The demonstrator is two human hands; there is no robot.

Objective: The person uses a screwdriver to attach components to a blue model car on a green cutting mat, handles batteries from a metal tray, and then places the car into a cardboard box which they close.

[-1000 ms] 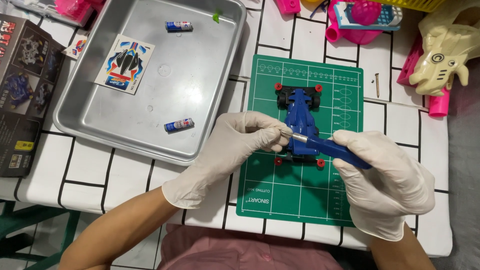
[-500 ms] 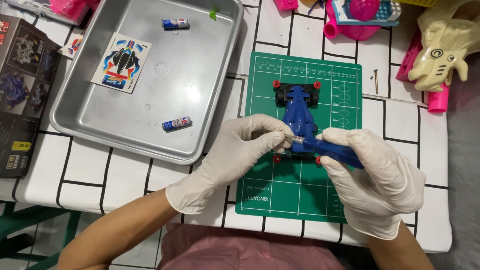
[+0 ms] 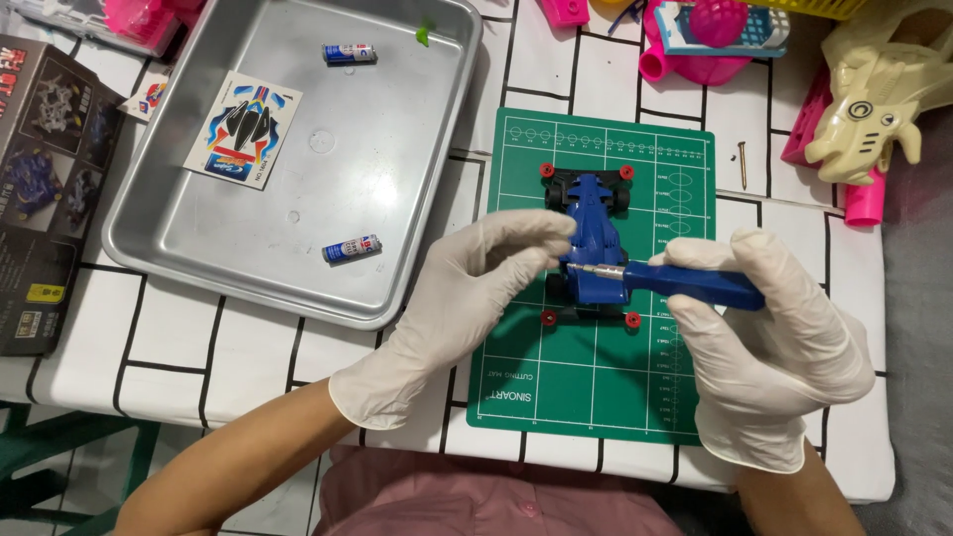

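A blue toy race car (image 3: 593,228) with red wheel hubs sits on a green cutting mat (image 3: 596,377). My left hand (image 3: 467,298), in a white glove, rests its fingers on the car's left side and holds it steady. My right hand (image 3: 769,342), also gloved, grips a blue-handled screwdriver (image 3: 690,283). The screwdriver lies nearly level, with its metal tip on the rear of the car's body.
A metal tray (image 3: 238,268) at the left holds two small batteries (image 3: 352,248) and a sticker sheet (image 3: 242,129). A dark box (image 3: 45,189) lies at the far left. A loose screw (image 3: 742,164), pink toy parts and a cream plastic dinosaur (image 3: 884,99) lie at the right.
The screwdriver has swung from a slant to nearly level, and my right hand has shifted its hold on the handle. My left hand stays on the car.
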